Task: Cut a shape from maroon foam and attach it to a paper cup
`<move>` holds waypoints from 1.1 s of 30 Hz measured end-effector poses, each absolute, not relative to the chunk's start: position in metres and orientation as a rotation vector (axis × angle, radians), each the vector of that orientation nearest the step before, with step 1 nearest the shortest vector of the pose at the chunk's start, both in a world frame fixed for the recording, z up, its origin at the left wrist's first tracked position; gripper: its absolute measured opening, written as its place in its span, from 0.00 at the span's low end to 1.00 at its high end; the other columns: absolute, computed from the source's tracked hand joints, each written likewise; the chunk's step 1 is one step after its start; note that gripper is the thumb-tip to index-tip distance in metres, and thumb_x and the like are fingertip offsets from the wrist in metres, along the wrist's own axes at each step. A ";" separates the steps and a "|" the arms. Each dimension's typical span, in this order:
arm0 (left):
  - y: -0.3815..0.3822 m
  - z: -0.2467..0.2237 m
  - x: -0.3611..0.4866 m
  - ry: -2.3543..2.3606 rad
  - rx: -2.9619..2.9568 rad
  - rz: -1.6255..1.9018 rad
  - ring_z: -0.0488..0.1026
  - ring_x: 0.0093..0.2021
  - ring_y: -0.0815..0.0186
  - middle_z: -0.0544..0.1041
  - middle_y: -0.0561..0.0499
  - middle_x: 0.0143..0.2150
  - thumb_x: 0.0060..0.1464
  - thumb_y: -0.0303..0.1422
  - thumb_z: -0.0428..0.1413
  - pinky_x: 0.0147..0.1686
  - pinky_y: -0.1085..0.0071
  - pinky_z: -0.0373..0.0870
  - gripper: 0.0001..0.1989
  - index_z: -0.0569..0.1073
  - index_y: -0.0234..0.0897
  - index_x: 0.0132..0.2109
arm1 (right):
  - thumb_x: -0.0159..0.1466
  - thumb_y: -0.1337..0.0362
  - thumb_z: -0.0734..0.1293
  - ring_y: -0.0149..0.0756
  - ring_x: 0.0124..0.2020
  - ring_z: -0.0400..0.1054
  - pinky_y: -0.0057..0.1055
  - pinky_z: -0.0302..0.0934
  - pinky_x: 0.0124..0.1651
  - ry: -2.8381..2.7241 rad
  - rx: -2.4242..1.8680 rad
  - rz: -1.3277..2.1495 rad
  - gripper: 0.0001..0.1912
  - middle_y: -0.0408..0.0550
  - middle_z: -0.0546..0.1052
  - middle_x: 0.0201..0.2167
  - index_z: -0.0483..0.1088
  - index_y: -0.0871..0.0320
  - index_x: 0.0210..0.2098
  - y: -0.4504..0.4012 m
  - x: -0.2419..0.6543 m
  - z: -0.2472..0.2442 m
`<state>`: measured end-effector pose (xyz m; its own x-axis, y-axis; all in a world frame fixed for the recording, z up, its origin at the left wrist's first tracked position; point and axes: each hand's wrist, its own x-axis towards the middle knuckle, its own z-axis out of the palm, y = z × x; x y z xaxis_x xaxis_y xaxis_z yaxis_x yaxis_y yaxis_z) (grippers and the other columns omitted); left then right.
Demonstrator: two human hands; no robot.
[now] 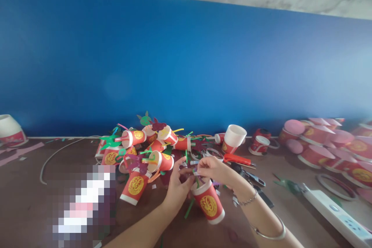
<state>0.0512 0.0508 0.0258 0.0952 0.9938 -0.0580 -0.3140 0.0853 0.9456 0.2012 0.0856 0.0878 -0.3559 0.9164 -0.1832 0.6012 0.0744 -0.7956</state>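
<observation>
A red paper cup [208,203] with a gold emblem and a white rim leans at the lower centre, its mouth towards my hands. My left hand [178,182] is at the left of the cup's rim, thumb and fingers curled towards a small piece with a green strip. From the right, my right hand [209,168] pinches a small whitish piece just above the cup's mouth. The small parts between my fingertips are partly hidden. A green strip [189,208] lies left of the cup.
Decorated red cups [136,186] are piled at centre left. Behind my hands stand stacked white cups [235,136] and a red-handled tool [237,159]. A power strip [334,211] and many pink-topped cups [316,157] are on the right. A blue panel [186,66] rises behind.
</observation>
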 end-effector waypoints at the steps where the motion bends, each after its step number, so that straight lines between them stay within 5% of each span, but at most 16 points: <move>1: 0.051 0.025 0.051 0.944 0.959 1.226 0.59 0.13 0.81 0.72 0.52 0.37 0.44 0.36 0.60 0.10 0.81 0.56 0.35 0.55 0.41 0.58 | 0.52 0.69 0.63 0.27 0.22 0.61 0.22 0.51 0.23 -1.997 -1.508 1.174 0.05 0.42 0.72 0.18 0.68 0.61 0.21 0.085 0.201 0.088; 23: 0.051 0.024 0.052 0.927 0.964 1.235 0.59 0.13 0.80 0.73 0.54 0.33 0.45 0.37 0.60 0.11 0.81 0.55 0.28 0.61 0.39 0.52 | 0.52 0.68 0.63 0.26 0.19 0.60 0.22 0.51 0.21 -1.984 -1.499 1.092 0.05 0.41 0.72 0.17 0.68 0.61 0.22 0.087 0.199 0.077; 33: 0.050 0.030 0.051 0.904 0.889 1.235 0.57 0.12 0.80 0.73 0.56 0.28 0.42 0.38 0.62 0.11 0.81 0.52 0.30 0.61 0.38 0.51 | 0.53 0.66 0.65 0.32 0.29 0.68 0.26 0.61 0.31 -2.015 -1.380 1.145 0.05 0.44 0.75 0.26 0.70 0.60 0.30 0.087 0.203 0.080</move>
